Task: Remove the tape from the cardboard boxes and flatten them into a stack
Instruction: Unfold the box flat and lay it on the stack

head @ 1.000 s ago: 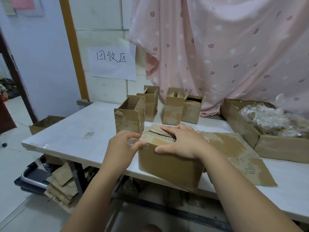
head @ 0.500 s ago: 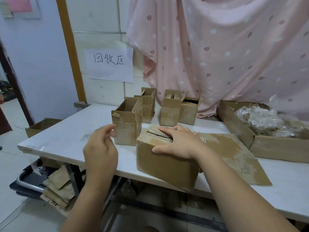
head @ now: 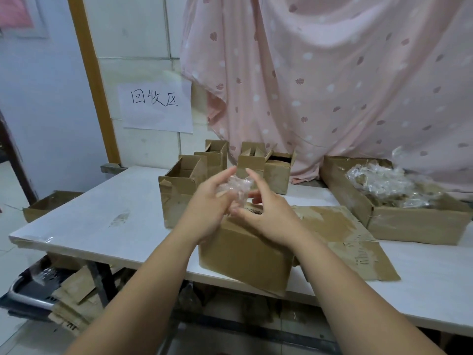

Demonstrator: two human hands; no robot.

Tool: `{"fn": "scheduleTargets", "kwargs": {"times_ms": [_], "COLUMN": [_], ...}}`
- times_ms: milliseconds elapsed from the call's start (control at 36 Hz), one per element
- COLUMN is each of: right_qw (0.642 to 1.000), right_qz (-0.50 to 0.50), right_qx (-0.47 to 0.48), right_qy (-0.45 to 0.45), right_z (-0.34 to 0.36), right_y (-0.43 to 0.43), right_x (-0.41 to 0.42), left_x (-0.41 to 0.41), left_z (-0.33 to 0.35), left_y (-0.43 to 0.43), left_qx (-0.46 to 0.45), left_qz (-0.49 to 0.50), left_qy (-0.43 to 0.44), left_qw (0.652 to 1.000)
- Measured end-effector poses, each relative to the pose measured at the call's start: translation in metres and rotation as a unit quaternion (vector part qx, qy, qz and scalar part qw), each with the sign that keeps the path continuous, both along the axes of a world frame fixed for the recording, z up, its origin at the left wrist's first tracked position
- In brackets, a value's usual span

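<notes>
A closed brown cardboard box (head: 245, 260) sits at the table's front edge, overhanging it slightly. Above it, my left hand (head: 208, 208) and my right hand (head: 268, 213) are raised together around a crumpled wad of clear tape (head: 234, 189). Both hands' fingertips pinch the wad. Flattened cardboard (head: 350, 242) lies on the table just right of the box. Several open small boxes (head: 183, 190) stand behind my hands, the nearest one at the left.
A large open carton (head: 414, 221) filled with crumpled clear tape stands at the right. The white table (head: 84, 221) has bare room at the left. Cardboard scraps (head: 74, 301) and a dark crate lie on the floor below. A pink curtain hangs behind.
My right hand has lifted off the box top. My left hand came back in from the left, and both now meet above the box around the tape wad.
</notes>
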State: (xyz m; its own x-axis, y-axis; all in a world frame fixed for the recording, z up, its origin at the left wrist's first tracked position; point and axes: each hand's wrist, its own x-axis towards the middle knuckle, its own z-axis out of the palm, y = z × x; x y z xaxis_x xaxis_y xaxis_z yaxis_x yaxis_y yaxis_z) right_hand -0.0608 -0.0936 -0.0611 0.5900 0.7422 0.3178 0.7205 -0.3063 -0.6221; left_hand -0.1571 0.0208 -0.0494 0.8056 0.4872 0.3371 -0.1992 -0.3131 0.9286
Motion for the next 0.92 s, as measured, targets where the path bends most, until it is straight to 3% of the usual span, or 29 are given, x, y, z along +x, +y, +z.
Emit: {"fn": "scheduleTargets", "kwargs": {"times_ms": [56,167,222,333,417,583,667,750,833,917], "right_qw": [0.999,0.984,0.974,0.935,0.893,0.818,0.844,0.88,0.886,0.885], "right_qz": [-0.01,-0.048,-0.046,-0.025,-0.041,-0.079,-0.139,-0.237,-0.301,-0.36], "right_qx": [0.047,0.152,0.19,0.293,0.367,0.461,0.428,0.368,0.343,0.293], "right_qy": [0.021,0.081,0.118,0.197,0.256,0.333,0.291,0.186,0.085,-0.034], "right_z": [0.0,-0.004,-0.006,-0.005,-0.008,-0.006,-0.009,-0.01,-0.005,0.004], "right_y": [-0.002,-0.002,-0.003,-0.008,-0.009,-0.012,-0.017,-0.029,-0.051,-0.077], "right_x": [0.001,0.009,0.013,0.018,0.026,0.033,0.054,0.087,0.114,0.134], "left_x": [0.011,0.028,0.035,0.047,0.053,0.062,0.065,0.065,0.066,0.066], "left_z": [0.001,0.006,0.007,0.006,0.002,-0.011,-0.013,-0.014,-0.014,-0.012], "left_y": [-0.007,-0.015,-0.018,-0.024,-0.022,-0.025,-0.023,-0.023,-0.026,-0.029], "left_qx": [-0.002,-0.146,-0.142,-0.032,0.073,0.2,0.207,0.297,0.389,0.41], "left_qz": [0.04,0.032,0.032,0.042,0.08,-0.027,-0.035,-0.05,-0.035,-0.025], "left_qy": [-0.015,-0.041,-0.033,-0.047,-0.004,0.091,0.145,0.213,0.249,0.249], "left_qw": [0.999,0.988,0.989,0.997,0.994,0.975,0.967,0.929,0.886,0.877]}}
